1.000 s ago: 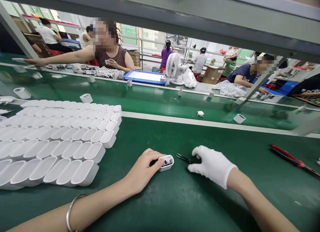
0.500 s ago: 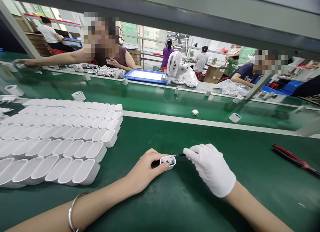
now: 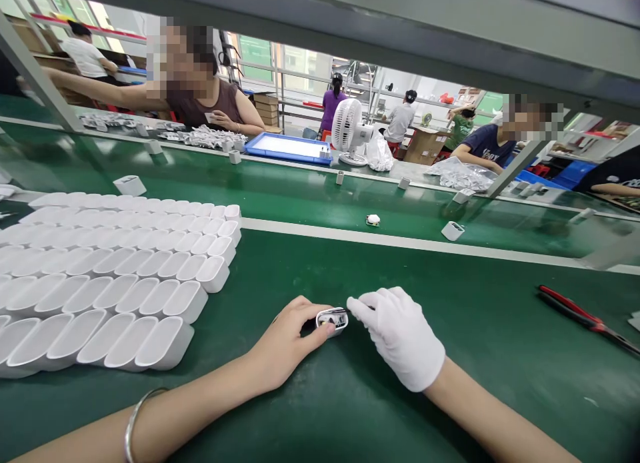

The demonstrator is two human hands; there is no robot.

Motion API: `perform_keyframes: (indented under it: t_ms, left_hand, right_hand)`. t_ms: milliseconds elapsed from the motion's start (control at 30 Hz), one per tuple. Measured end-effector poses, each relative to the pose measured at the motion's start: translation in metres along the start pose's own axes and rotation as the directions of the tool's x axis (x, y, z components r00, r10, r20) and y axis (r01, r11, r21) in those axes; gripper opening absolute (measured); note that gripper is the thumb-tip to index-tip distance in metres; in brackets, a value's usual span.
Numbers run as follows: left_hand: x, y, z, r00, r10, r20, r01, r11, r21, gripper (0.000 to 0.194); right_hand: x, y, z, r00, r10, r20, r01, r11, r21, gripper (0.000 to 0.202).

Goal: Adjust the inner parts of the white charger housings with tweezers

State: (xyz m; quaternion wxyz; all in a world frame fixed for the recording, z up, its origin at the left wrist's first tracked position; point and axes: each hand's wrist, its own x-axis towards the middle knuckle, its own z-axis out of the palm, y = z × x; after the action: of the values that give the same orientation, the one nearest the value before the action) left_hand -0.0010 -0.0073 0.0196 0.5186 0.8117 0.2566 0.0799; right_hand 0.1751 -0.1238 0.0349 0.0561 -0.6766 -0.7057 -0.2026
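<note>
My left hand [image 3: 285, 346], bare and with a bangle on its wrist, grips a small white oval charger housing [image 3: 340, 329] between thumb and fingers on the green bench. The housing's opening faces up, and small dark and metallic parts show inside. In a white glove, my right hand [image 3: 397, 336] pinches a thin black tool [image 3: 341, 310] just right of the housing. The tool's tip reaches over the rim of the opening; its exact kind is hard to make out, and the gloved fingers hide the rest of it.
Rows of white oval housings [image 3: 165, 343] stand at the left. Red-and-black pliers [image 3: 575, 310] lie at the right. Beyond a pale strip [image 3: 320, 233], a green belt carries scattered white pieces [image 3: 453, 230]. People, a fan [image 3: 347, 126] and a blue tray [image 3: 287, 148] are across it.
My right hand has moved left, bringing the black tool from beside the housing to over its opening. My left hand keeps its grip. Pieces on the belt appear further left.
</note>
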Motion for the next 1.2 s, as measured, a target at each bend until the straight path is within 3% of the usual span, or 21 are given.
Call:
perform_keyframes:
  t_ms: [200,467,767,967,1100,1167,1200]
  left_hand:
    - [-0.001,0.0,0.001,1.0,-0.023,-0.005,0.023,1.0,0.003,0.031]
    - [0.0,-0.002,0.001,0.999,-0.003,-0.037,0.004,1.0,0.018,0.032]
    - [-0.001,0.002,0.001,1.0,0.014,-0.013,-0.013,0.999,0.034,0.031]
    - [-0.007,-0.003,0.004,0.998,0.007,-0.055,-0.003,0.997,0.072,0.038]
    - [-0.009,-0.01,0.008,0.991,0.124,-0.044,-0.116,0.981,0.155,0.046]
    - [-0.007,-0.012,0.008,0.974,0.219,-0.049,-0.207,0.96,0.19,0.047]
    - [-0.006,-0.013,0.008,0.954,0.292,-0.068,-0.273,0.94,0.203,0.047]
  right_hand:
    - [0.0,0.011,-0.007,0.998,-0.066,-0.008,0.065,0.996,-0.054,0.035]
    - [0.005,0.0,-0.005,0.998,-0.062,-0.012,0.061,0.995,-0.077,0.025]
    - [0.005,0.006,-0.011,0.995,-0.036,0.095,0.034,0.999,0.025,0.027]
    - [-0.002,0.04,-0.005,0.957,0.124,0.261,-0.165,0.976,0.142,0.024]
    - [-0.003,0.039,0.005,0.93,0.173,0.323,-0.246,0.948,0.2,0.018]
    - [-0.006,0.027,0.008,0.95,0.155,0.272,-0.244,0.912,0.331,0.017]
    - [-0.008,0.02,0.01,0.969,0.123,0.216,-0.206,0.885,0.417,0.028]
